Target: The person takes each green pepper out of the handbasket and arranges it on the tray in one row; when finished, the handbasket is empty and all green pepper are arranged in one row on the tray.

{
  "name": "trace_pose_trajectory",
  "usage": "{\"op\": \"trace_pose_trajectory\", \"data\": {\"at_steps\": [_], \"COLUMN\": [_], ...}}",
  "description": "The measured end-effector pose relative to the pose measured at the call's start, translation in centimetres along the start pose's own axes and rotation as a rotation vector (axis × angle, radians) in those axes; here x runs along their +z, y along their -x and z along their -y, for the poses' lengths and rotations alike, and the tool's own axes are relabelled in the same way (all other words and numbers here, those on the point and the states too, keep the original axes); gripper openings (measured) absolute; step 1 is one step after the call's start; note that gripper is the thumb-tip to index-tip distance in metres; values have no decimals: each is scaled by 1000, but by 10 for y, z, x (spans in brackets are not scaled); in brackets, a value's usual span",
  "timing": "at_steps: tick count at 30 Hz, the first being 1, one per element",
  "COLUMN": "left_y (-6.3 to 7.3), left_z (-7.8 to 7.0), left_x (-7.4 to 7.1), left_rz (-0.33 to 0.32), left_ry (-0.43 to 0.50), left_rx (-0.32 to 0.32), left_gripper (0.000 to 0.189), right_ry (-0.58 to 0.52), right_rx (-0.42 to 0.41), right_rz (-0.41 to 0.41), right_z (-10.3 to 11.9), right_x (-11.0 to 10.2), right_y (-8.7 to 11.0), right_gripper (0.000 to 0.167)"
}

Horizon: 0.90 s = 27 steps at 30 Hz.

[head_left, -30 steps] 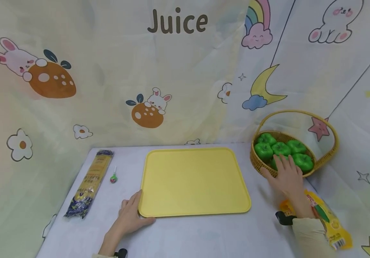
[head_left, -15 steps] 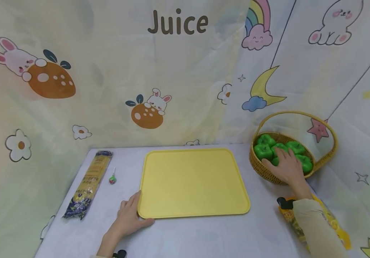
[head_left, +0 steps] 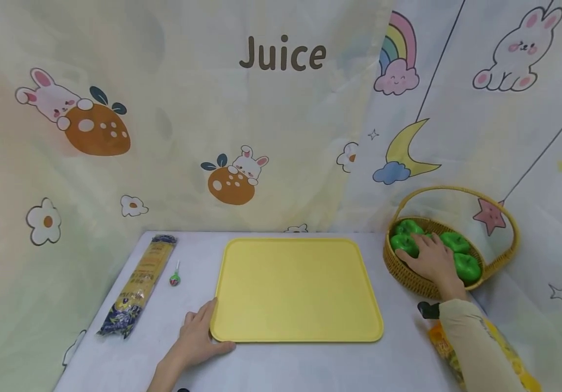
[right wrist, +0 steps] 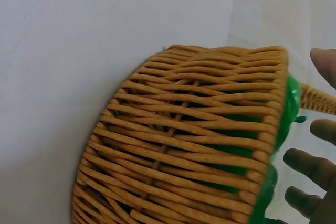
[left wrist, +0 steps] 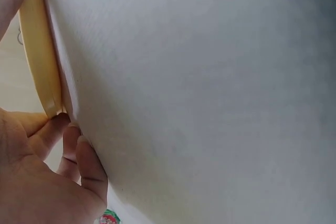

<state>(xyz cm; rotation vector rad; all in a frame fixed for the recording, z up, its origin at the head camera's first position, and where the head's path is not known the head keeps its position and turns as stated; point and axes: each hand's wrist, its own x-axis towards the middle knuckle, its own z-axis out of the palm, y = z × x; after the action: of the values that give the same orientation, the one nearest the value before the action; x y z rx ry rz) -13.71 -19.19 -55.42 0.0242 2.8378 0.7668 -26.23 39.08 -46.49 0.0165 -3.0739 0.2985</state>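
Several green peppers [head_left: 467,268], as they appear to be, lie heaped in a wicker basket [head_left: 408,279] at the far right corner of the desk [head_left: 310,367]. Their surface is glossy; judged by look, each is light, firm and somewhat slippery, best taken round its widest part with thumb and fingers opposed. Whether they are real or imitation cannot be established. The basket seems light and stiff, its upright handle [head_left: 457,189] being the natural hold. The right hand [head_left: 435,265] is above the peppers, fingers parted and slightly bent; no pepper is seen in its grasp, and contact cannot be confirmed. A yellow packet [head_left: 511,354] lies near the desk's right edge, partly hidden by the right sleeve [head_left: 477,343]. Left of the basket, well apart from it, a yellow tray [head_left: 295,288] lies flat mid-desk, bare, apparently rigid. The left hand [head_left: 196,337] rests at its near left corner, thumb at the near edge, fingers at the left edge, spread rather than clenched. Beyond, a lollipop [head_left: 175,280] lies between the tray and a long packet [head_left: 139,283] beside the desk's left edge.
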Motion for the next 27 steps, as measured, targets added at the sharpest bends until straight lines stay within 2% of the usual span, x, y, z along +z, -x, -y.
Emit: {"op": "trace_pose_trajectory", "data": {"at_steps": [8, 14, 27], "left_y": [3, 0, 0], "left_z": [2, 2, -3], "left_x": [-1, 1, 2], "left_rz": [5, -7, -30], "left_ry": [-9, -17, -25], "left_rx": [12, -6, -3], "left_gripper": [130, 131, 129], "right_ry": [12, 45, -13], "right_rx": [1, -20, -12], "right_rz": [29, 5, -3], "right_z": [-1, -4, -7], "right_x": [9, 10, 13], "right_y": [1, -4, -6], "right_gripper": [89, 83, 78]}}
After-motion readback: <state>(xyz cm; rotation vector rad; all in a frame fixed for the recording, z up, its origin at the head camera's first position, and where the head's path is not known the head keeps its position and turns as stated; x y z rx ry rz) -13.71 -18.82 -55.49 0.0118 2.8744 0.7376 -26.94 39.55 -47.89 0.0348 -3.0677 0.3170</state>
